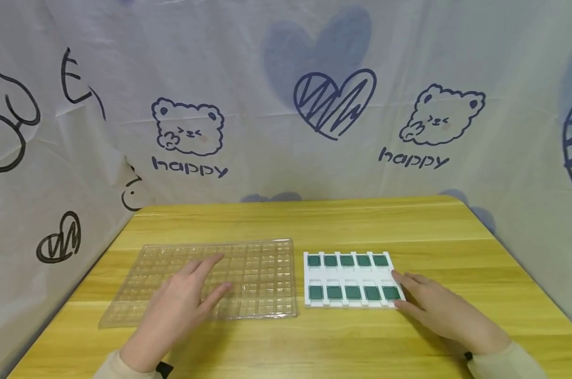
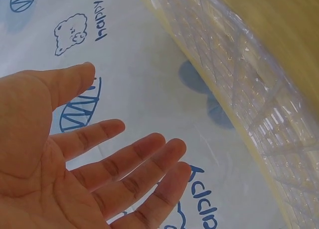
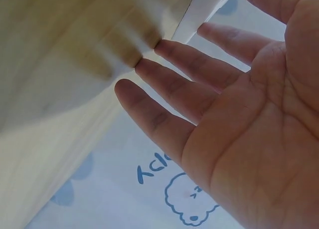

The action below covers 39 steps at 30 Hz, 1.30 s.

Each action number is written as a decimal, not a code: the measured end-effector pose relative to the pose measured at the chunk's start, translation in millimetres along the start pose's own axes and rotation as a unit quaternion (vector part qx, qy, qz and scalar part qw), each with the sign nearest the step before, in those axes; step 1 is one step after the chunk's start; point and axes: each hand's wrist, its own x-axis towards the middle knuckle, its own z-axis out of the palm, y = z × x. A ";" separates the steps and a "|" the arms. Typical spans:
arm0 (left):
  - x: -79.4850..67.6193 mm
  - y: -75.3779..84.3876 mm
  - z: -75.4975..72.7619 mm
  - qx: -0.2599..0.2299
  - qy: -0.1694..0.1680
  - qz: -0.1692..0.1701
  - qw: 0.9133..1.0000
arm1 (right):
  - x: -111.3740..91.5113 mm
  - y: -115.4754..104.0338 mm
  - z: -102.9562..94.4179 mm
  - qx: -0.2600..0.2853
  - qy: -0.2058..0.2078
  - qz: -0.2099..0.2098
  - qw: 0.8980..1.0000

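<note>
A clear plastic tray [image 1: 276, 279] divided into many small square cells lies on the left half of the table. My left hand [image 1: 179, 297] is over it, fingers spread and relaxed, palm [image 2: 35, 159] bare in the left wrist view. To the tray's right lies a white rectangular holder [image 1: 349, 274] with two rows of dark green square pieces [image 1: 352, 292]. Beside the holder's right end is my right hand [image 1: 442, 308], thumb at the near corner and index fingertip at the side edge. Its fingers [image 3: 169, 84] are extended and apart in the right wrist view.
The yellow wood-grain table [image 1: 324, 342] carries both trays, a narrow gap between them. Behind and along the sides hangs a pale cloth [image 1: 262, 142] printed with bears, hearts and lettering. Light sleeves [image 1: 506, 363] cover my forearms.
</note>
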 end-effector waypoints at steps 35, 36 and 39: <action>32.6 16.9 21.6 0.003 -0.051 0.033 0.998 | 0.0 3.0 -0.7 0.009 0.028 -0.026 0.999; 33.8 17.6 22.4 0.002 -0.053 0.032 0.998 | 0.1 3.0 -0.8 0.010 0.032 -0.029 0.999; 37.8 19.4 25.2 0.001 -0.056 0.037 0.998 | 0.9 2.6 -1.3 0.012 0.039 -0.036 0.999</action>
